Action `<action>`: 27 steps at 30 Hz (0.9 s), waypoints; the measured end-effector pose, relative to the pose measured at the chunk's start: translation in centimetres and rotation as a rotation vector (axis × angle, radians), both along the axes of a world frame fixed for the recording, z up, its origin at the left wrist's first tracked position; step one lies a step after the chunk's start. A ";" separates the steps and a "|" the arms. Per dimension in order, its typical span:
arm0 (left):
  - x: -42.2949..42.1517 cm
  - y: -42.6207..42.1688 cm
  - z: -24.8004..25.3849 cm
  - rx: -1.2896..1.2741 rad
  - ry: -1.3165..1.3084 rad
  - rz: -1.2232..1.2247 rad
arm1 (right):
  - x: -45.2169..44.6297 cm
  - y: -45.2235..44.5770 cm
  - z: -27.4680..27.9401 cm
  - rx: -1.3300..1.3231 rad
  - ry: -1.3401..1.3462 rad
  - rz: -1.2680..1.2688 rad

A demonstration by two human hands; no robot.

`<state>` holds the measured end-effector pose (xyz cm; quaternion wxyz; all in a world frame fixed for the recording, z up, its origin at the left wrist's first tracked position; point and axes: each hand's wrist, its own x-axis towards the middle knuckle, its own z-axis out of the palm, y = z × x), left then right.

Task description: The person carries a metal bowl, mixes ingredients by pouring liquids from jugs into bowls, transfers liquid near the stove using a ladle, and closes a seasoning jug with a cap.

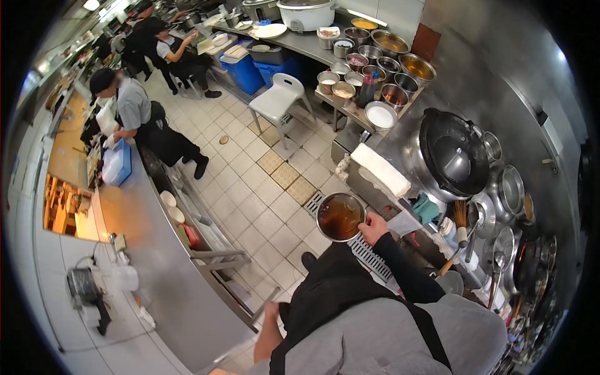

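Note:
My right hand [375,229] is closed on the right side of a round metal pot [320,229], held out in front of my apron over the tiled floor. Dark brown liquid [337,215] fills much of it; whether I grip a rim or a handle is hidden by my fingers. My left hand [270,311] hangs low beside the black apron, close to the corner of the steel counter [162,275]. Its fingers are too small and partly hidden to read.
To the right, a black wok [456,153] sits on the range beside a folded white cloth [380,170]. Metal tubs of ingredients [395,95] crowd a shelf ahead. A white stool [279,97] stands on the floor; a co-worker [134,106] bends over the left counter, others farther back.

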<state>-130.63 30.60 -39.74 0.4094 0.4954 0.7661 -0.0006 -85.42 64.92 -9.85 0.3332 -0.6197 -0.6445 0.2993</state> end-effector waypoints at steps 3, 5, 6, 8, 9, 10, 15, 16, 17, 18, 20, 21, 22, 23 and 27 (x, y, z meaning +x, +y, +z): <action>-6.0 17.3 8.3 -0.068 -0.448 0.822 | -2.4 3.2 0.9 -0.308 0.123 -0.142; -9.7 26.6 10.5 0.069 -0.460 0.741 | -4.0 5.4 1.3 -0.313 0.140 -0.194; -10.0 30.5 12.2 0.110 -0.462 0.752 | -4.9 6.5 1.5 -0.318 0.148 -0.219; -10.8 37.3 15.4 0.203 -0.464 0.778 | -6.2 9.2 0.7 -0.309 0.142 -0.246; -11.4 39.8 15.3 0.167 -0.499 0.781 | -6.7 10.6 -0.5 -0.294 0.129 -0.250; -11.8 42.0 15.1 0.133 -0.533 0.784 | -7.4 12.3 -1.3 -0.278 0.118 -0.252; -14.1 44.6 8.0 -0.033 -0.405 0.614 | -10.6 21.5 -3.2 -0.219 0.065 -0.279; -13.3 44.1 9.2 -0.050 -0.422 0.699 | -11.3 23.9 -3.8 -0.207 0.069 -0.289; -13.5 43.5 8.8 -0.079 -0.371 0.570 | -11.7 26.9 -4.5 -0.182 0.070 -0.281; -14.4 43.2 8.5 -0.087 -0.288 0.387 | -12.2 29.2 -5.2 -0.175 0.071 -0.272; -16.2 42.8 8.3 -0.093 -0.183 0.146 | -13.8 32.7 -4.2 -0.240 0.116 -0.300; -16.8 43.6 8.3 -0.095 -0.166 0.117 | -14.3 34.6 -3.7 -0.216 0.099 -0.291; -17.4 44.5 8.4 -0.095 -0.149 0.079 | -14.9 36.8 -3.3 -0.187 0.086 -0.279; -18.1 45.7 8.6 -0.102 -0.147 0.085 | -15.6 38.9 -3.2 -0.161 0.078 -0.267; -21.4 53.1 8.1 -0.132 -0.153 0.103 | -18.3 46.0 -2.0 -0.206 0.078 -0.282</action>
